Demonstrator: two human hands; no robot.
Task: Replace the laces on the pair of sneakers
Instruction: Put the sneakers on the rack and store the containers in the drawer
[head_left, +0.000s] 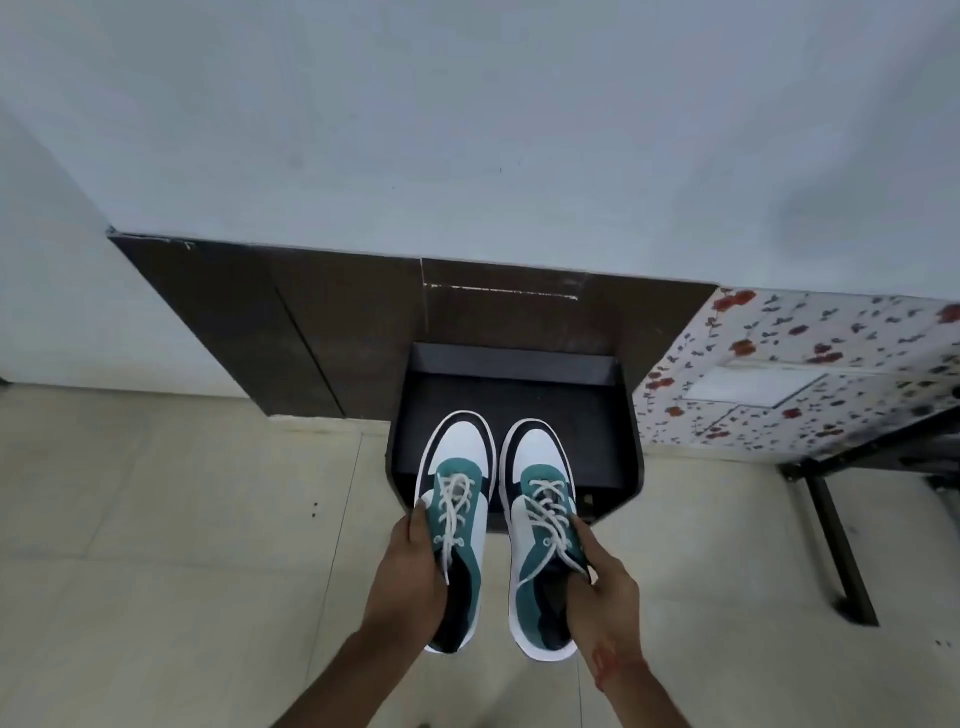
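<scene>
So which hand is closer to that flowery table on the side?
The right hand. It grips the right sneaker, on the side where the floral table stands. The left hand grips the left sneaker, farther from it.

Single head-worn wide-angle view, looking forward and steeply down, close above the pale tiled floor, facing the grey-white wall

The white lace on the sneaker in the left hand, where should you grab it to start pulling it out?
Take the white lace of the teal, white and black sneaker by its loose end hanging near the shoe's opening, beside the left hand. Probably pinch it from above, since the crisscrossed rows lie flat against the tongue, while that end dangles free. The knot cannot be made out.
</scene>
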